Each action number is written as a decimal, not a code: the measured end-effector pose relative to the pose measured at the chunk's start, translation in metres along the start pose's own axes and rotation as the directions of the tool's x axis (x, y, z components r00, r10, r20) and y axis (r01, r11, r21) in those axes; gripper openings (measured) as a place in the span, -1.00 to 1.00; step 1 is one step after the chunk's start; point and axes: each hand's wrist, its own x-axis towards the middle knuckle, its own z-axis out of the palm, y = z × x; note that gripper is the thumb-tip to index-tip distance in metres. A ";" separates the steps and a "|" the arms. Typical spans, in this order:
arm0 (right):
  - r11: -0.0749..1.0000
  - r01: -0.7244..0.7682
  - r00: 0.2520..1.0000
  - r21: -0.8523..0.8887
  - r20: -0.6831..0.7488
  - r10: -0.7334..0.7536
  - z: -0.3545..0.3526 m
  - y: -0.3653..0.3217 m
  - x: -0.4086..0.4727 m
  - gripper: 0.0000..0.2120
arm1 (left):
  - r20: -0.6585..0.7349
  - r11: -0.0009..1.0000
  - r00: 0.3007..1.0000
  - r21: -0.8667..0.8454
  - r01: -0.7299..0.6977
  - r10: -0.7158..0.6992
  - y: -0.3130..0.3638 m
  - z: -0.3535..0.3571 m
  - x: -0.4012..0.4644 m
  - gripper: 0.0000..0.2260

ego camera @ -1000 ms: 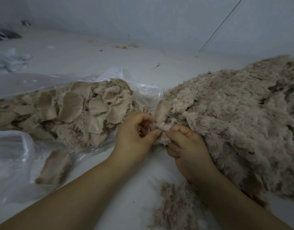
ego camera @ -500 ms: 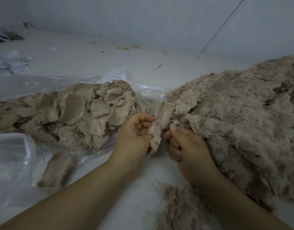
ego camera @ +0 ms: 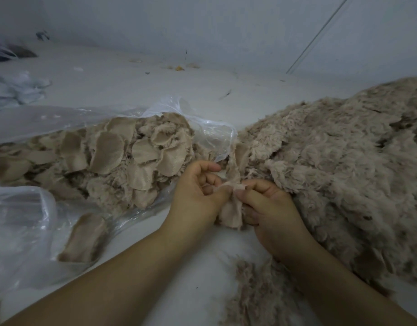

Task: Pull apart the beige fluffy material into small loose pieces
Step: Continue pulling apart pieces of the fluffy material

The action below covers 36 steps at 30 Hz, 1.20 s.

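Observation:
A big heap of beige fluffy material (ego camera: 339, 175) fills the right side of the pale surface. Between my hands hangs a small beige fluffy piece (ego camera: 232, 209), smooth backing towards me. My left hand (ego camera: 198, 196) pinches its top edge with thumb and fingers. My right hand (ego camera: 271, 208) pinches the same edge right beside it, fingertips almost touching. Above the hands a strip of the piece (ego camera: 234, 168) runs up to the edge of the heap.
A clear plastic bag (ego camera: 38, 222) lies open on the left, full of beige cut pieces (ego camera: 104, 161). A loose tuft of beige fluff (ego camera: 252, 292) lies near my right forearm. White cloth (ego camera: 14, 90) sits far left. A grey wall (ego camera: 202, 24) runs behind.
My hands have closed together again on the piece, and it now hangs lower between them with its backing showing. The heap and the bag have not moved.

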 end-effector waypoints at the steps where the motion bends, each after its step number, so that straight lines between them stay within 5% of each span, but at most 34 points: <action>1: 1.000 -0.007 1.000 0.018 -0.008 0.007 0.000 0.000 0.000 -0.81 | -0.006 0.999 0.999 -0.031 0.043 -0.044 0.000 0.000 0.001 -0.75; 7: 0.993 -0.046 0.999 0.108 0.011 0.045 -0.003 -0.002 -0.001 -0.71 | 0.171 0.958 0.961 -0.152 0.243 -0.217 0.000 0.000 -0.001 -0.89; 12: 0.999 -0.045 0.998 0.009 0.033 0.044 -0.005 0.001 0.002 -0.57 | 0.218 0.980 0.957 -0.018 0.200 -0.191 0.000 -0.002 0.000 -0.89; 14: 0.999 -0.048 0.999 -0.010 -0.022 0.048 -0.007 0.004 0.004 -0.73 | 0.225 0.982 0.956 0.035 0.185 -0.188 0.000 -0.002 0.001 -0.88; 21: 0.979 -0.058 0.997 0.195 -0.043 0.067 -0.003 0.000 0.002 -0.82 | 0.223 0.997 0.972 0.021 0.070 -0.073 0.005 -0.005 0.004 -0.90; 30: 0.981 0.010 0.998 0.192 -0.055 0.000 -0.010 0.003 0.010 -0.72 | 0.305 0.995 0.951 0.066 -0.078 0.054 0.016 -0.014 0.003 -0.82; 36: 0.998 0.034 0.999 0.046 -0.005 -0.034 -0.007 0.006 0.008 -0.81 | -0.083 0.890 0.940 0.358 -0.282 0.331 0.014 -0.027 0.020 -0.70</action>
